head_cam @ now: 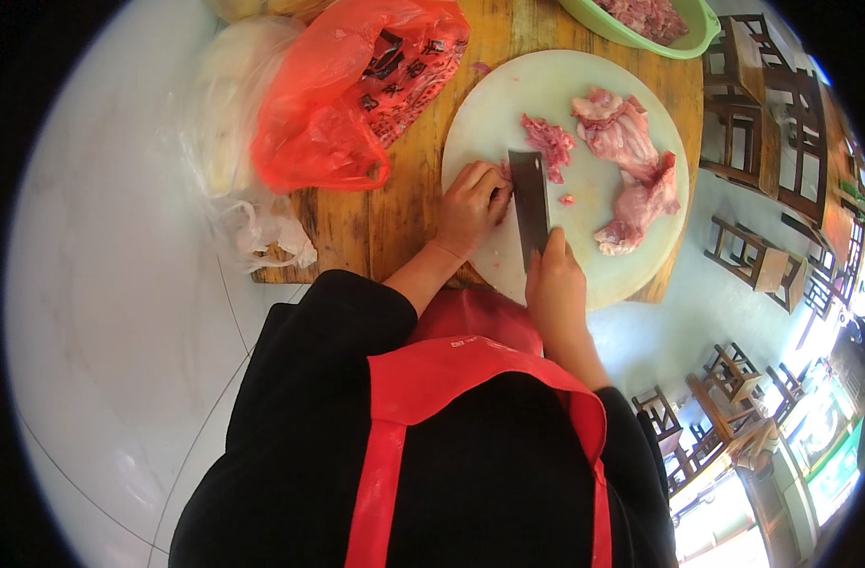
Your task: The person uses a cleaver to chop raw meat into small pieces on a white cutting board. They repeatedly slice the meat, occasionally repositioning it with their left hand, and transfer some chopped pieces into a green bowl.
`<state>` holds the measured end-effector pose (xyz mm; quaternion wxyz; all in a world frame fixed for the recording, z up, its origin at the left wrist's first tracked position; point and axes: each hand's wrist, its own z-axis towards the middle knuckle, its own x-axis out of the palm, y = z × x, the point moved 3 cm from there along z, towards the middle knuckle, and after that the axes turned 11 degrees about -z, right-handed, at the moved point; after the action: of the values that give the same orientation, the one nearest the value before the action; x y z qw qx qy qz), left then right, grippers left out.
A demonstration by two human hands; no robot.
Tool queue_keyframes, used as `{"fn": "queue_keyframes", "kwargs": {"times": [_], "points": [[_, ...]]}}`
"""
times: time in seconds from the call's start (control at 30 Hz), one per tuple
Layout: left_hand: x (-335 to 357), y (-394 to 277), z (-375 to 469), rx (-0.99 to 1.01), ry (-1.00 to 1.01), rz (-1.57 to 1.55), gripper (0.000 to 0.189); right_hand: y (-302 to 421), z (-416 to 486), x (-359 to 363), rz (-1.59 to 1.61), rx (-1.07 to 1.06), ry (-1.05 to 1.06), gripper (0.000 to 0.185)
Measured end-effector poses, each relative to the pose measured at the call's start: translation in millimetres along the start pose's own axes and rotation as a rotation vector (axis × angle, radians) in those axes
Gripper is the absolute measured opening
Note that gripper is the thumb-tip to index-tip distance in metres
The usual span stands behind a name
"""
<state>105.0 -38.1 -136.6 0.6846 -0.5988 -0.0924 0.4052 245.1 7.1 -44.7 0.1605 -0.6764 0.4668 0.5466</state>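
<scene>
A round white cutting board (503,92) lies on a wooden table. My right hand (556,284) grips a cleaver (529,202), its blade standing steeply over the board. Just left of the blade, my left hand (475,206) holds a piece of raw meat (505,170) with curled fingers; most of that piece is hidden. A small heap of cut meat (549,145) lies right of the blade, with a small scrap (566,200) below it. Larger pieces of raw meat (635,170) rest along the board's right side.
A red plastic bag (318,106) with printed writing and clear plastic bags (223,121) with pale contents sit at the table's left. A green basin (617,32) of cut meat stands at the top right. Wooden stools (748,259) stand on the floor to the right.
</scene>
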Motion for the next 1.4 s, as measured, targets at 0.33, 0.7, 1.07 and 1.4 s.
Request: {"fn": "queue_keyframes", "kwargs": {"times": [0.33, 0.7, 1.07, 1.4], "points": [[-0.3, 2.1, -3.0, -0.047, -0.024, -0.029, 0.011, 0.1, 34.7, -9.5, 0.053, -0.109, -0.034, 0.022], [-3.5, -2.4, -3.3, -0.056, 0.014, -0.033, 0.013, 23.9, 84.4, -0.9, 0.083, -0.143, -0.152, 0.022], [1.1, 2.6, -2.7, 0.053, -0.01, 0.03, 0.016, -12.8, -1.2, 1.1, 0.05, -0.07, 0.007, 0.022], [5.6, 9.2, -8.7, -0.112, 0.018, -0.153, 0.017, -1.2, 35.9, -18.8, 0.099, -0.138, -0.009, 0.019]]}}
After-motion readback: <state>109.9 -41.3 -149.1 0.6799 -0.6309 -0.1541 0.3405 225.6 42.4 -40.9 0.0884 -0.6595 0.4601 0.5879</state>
